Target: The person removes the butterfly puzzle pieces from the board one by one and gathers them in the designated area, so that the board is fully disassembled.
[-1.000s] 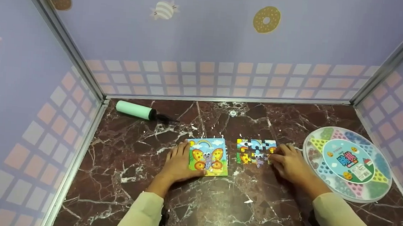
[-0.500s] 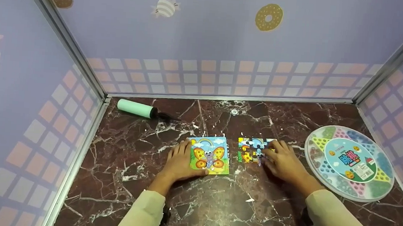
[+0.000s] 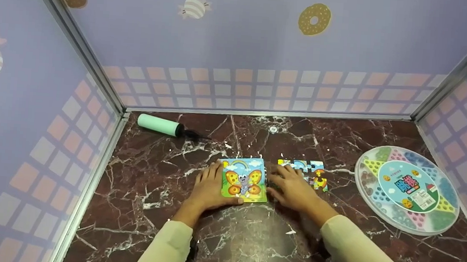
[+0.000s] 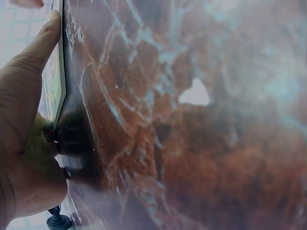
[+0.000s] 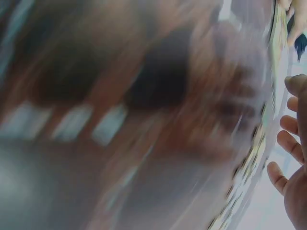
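Note:
A square butterfly picture puzzle lies on the dark marbled tabletop. My left hand rests against its left side, fingers fairly straight and thumb at the lower edge. In the left wrist view the thumb lies along the puzzle's side. To the right is a small group of puzzle pieces, with rainbow, cloud and butterfly-wing parts. My right hand reaches over the left part of this group with spread fingers and covers several pieces. The right wrist view shows its fingers apart, with nothing gripped.
A round Chinese checkers set with a clear lid lies at the right. A mint-green hand pump with a black end lies at the back left. One small white disc is near the back wall. Walls stand on three sides.
My right hand has moved left across the loose pieces, uncovering the right-hand ones and covering the left-hand ones. The left hand stays by the butterfly puzzle.

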A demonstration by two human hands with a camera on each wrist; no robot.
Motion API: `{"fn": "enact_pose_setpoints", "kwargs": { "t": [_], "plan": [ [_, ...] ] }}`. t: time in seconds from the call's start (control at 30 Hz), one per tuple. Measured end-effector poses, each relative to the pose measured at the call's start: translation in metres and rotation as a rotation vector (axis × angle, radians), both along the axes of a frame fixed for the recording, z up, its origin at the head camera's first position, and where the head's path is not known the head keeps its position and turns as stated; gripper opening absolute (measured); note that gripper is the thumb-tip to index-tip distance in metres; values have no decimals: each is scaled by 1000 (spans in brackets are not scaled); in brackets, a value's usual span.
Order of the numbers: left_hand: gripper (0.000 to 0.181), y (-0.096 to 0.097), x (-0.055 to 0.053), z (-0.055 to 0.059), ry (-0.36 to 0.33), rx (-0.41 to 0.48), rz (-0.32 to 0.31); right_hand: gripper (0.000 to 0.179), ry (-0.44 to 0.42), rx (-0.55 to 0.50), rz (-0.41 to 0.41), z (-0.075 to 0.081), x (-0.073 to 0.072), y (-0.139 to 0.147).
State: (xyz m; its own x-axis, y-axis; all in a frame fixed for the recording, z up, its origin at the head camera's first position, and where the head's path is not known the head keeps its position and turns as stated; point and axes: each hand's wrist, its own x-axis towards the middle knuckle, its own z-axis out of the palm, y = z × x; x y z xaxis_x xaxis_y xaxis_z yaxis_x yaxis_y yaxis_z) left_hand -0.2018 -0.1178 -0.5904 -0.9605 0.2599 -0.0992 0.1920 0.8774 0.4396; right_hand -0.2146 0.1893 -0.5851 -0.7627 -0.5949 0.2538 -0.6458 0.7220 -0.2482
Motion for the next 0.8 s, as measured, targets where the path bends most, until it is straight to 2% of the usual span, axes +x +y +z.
{"fn": "enact_pose_setpoints", "kwargs": {
  "t": [0.17,0.37,0.53,0.8],
  "plan": [
    [138,0,1,0,11,-2,-2,36,-36,-12,64,3,3,-35],
    [139,0,-1,0,37,-7,-12,35,-85,-1,91,6,3,-64],
    [142,-1,-4,-5,46,3,-25,31,-104,-2,92,3,3,-77],
    [147,-1,-3,-2,35,23,-7,26,-144,2,54,5,2,-93]
  ]
}}
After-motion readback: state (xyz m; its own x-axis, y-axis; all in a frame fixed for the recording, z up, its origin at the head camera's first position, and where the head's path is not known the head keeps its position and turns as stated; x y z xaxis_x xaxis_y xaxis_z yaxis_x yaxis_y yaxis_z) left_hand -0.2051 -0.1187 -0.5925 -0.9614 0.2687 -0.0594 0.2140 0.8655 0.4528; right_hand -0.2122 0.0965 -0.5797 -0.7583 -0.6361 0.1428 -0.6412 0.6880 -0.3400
